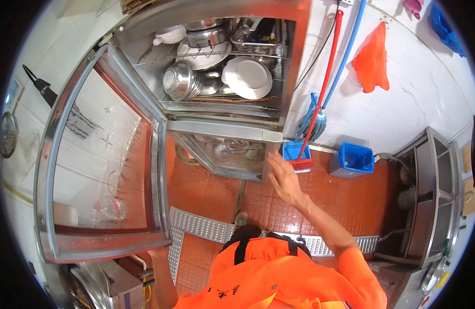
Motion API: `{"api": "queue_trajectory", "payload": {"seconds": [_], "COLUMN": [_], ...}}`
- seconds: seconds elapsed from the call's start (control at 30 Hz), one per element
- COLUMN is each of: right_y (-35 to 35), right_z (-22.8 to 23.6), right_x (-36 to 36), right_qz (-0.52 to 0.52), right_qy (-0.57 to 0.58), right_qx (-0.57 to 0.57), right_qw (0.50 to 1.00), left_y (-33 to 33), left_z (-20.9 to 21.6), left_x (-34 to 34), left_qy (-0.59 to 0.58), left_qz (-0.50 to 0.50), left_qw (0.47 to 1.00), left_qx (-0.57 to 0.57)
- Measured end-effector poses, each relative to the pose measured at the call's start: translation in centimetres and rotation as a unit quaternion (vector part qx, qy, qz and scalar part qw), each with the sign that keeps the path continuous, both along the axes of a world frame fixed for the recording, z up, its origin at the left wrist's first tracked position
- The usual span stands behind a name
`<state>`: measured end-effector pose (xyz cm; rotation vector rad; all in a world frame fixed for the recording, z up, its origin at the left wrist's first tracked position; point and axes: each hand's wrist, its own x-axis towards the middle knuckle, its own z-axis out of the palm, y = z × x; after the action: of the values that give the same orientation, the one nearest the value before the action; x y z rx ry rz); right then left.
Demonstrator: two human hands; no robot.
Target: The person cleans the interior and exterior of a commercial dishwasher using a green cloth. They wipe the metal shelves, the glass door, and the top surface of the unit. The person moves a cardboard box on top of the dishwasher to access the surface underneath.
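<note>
A metal cabinet (291, 77) stands before me with its glass door (106, 154) swung out to the left. My left hand (159, 252) is at that door's near bottom corner; its fingers are hidden behind the frame. My right hand (283, 177) holds nothing, fingers stretched out, close to the right end of the cabinet's lower glass door (232, 154); I cannot tell if they touch. On the upper racks sit stacked metal bowls (179, 81), a white plate (247, 77), a metal pot (206, 37) and a wire basket (258, 46).
Right of the cabinet, a blue dustpan (294, 150), a red-handled broom (325, 77) and a blue-handled mop (315, 123) lean by the wall. Beyond them are a lined blue bin (355, 157) and a steel rack (428, 201). A metal drain grate (199, 224) crosses the red tiled floor.
</note>
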<state>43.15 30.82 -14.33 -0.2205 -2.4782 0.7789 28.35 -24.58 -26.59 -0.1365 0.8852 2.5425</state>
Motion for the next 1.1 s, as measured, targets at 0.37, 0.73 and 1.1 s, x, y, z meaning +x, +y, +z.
{"api": "queue_trajectory", "payload": {"seconds": [0.37,0.73,1.1], "right_y": [0.0,-4.0,-3.1], "right_z": [-2.7,-1.1,0.0], "right_x": [-20.1,-31.1,-23.6], "right_qz": [-0.114,-0.031,-0.052], "right_qy": [-0.097,-0.208,-0.166], "right_qx": [0.189,0.152,0.172], "right_qw": [0.971,0.966,0.970], "left_y": [-10.2,-12.4,-9.3], "left_z": [-4.2,-5.6,-5.6], "left_x": [-4.2,-7.2,-11.0], "left_qy": [-0.094,-0.089,0.125], "left_qz": [0.174,0.201,0.179], "left_qw": [0.976,0.958,0.781], "left_qx": [-0.091,-0.186,-0.586]}}
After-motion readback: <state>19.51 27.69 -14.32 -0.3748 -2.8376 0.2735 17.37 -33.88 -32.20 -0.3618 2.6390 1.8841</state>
